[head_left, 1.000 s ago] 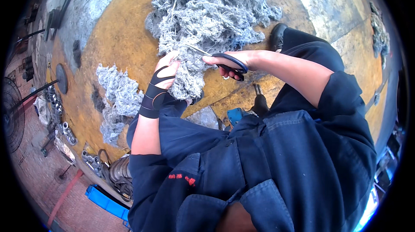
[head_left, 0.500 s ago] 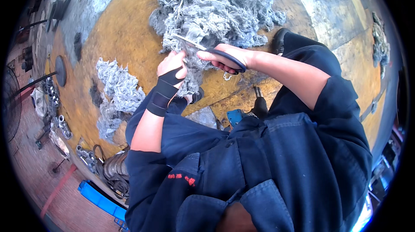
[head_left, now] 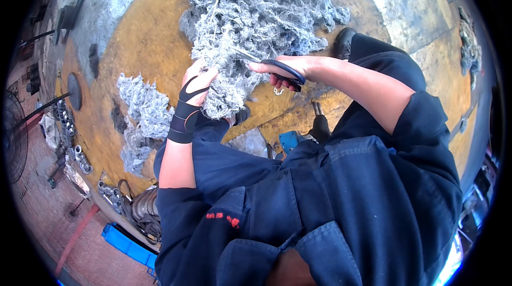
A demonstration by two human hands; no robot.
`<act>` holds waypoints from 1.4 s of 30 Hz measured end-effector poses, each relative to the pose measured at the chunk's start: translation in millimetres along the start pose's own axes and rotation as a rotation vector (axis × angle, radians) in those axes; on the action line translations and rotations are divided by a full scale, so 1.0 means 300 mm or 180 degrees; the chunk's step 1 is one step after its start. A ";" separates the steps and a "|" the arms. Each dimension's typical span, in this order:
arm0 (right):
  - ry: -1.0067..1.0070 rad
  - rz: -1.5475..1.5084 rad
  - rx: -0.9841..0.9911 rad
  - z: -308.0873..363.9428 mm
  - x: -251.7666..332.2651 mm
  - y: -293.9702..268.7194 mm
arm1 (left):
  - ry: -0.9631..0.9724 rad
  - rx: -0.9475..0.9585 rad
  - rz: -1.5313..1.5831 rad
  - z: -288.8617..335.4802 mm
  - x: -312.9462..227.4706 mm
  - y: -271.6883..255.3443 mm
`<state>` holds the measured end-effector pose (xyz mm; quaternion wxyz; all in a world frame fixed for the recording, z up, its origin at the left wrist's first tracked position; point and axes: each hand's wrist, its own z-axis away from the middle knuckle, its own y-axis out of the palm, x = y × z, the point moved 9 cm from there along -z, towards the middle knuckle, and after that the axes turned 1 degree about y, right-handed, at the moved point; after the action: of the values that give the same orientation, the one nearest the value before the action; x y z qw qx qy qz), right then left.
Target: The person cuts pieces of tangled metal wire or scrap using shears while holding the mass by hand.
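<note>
A large heap of grey, stringy fibre waste (head_left: 261, 9) lies on the worn yellow-brown floor in front of me. My left hand (head_left: 199, 81), with a black wrist brace (head_left: 185, 117), is closed on a tuft of the grey fibre (head_left: 224, 97) at the heap's near left edge. In my right hand (head_left: 285, 71) are scissors with dark handles (head_left: 288, 75). Their blades point up and left into the near side of the heap, and the tips are partly lost among the strands.
A smaller grey fibre pile (head_left: 143, 106) lies to the left. Metal parts (head_left: 82, 159) and a blue crate (head_left: 128, 246) are at the lower left. A tool with a dark handle (head_left: 320, 126) lies near my lap, beside a blue object (head_left: 289, 140). More fibre (head_left: 469, 46) sits at the far right.
My left hand has moved left and slightly down, drawing the fibre tuft apart from the scissors. The scissors' blades, apart before, now look closer together. My right hand has barely moved.
</note>
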<state>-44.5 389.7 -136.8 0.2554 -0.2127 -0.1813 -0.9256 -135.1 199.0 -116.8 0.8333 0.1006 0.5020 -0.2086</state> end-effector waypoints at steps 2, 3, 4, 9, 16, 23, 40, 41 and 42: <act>-0.0036 -0.0019 -0.0047 -0.009 -0.012 0.004 | 0.0047 0.0025 -0.0609 0.004 -0.019 0.002; -0.0088 -0.0076 -0.0057 -0.009 -0.014 0.001 | -0.0021 0.0030 -0.0555 0.004 -0.018 0.004; -0.0147 -0.0114 -0.0052 -0.006 -0.002 0.001 | -0.0087 0.0009 -0.0502 0.007 -0.014 -0.001; -0.0503 0.0603 -0.0125 -0.001 0.072 0.005 | -0.0167 0.0174 0.0352 0.015 -0.008 0.015; 0.0102 0.0877 0.0428 -0.014 -0.024 0.054 | -0.0101 0.0136 0.0457 0.020 -0.041 0.034; 0.0098 -0.0463 0.0729 0.012 0.002 0.084 | -0.0063 -0.0129 0.0191 0.025 -0.038 0.020; -0.1092 -0.1519 0.0160 0.029 0.233 0.004 | 0.0311 0.0441 -0.0907 0.039 -0.057 0.130; -0.1195 -0.1772 -0.0179 0.037 0.247 -0.046 | 0.0314 0.0386 -0.0508 0.049 -0.071 0.141; -0.1152 -0.1560 -0.0546 0.052 0.249 -0.090 | 0.0317 0.0327 -0.0108 0.059 -0.091 0.148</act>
<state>-112.9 388.9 -93.6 -0.0306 -0.3447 -0.1909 -0.9186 -112.3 238.7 -86.4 0.7974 0.1450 0.5330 -0.2430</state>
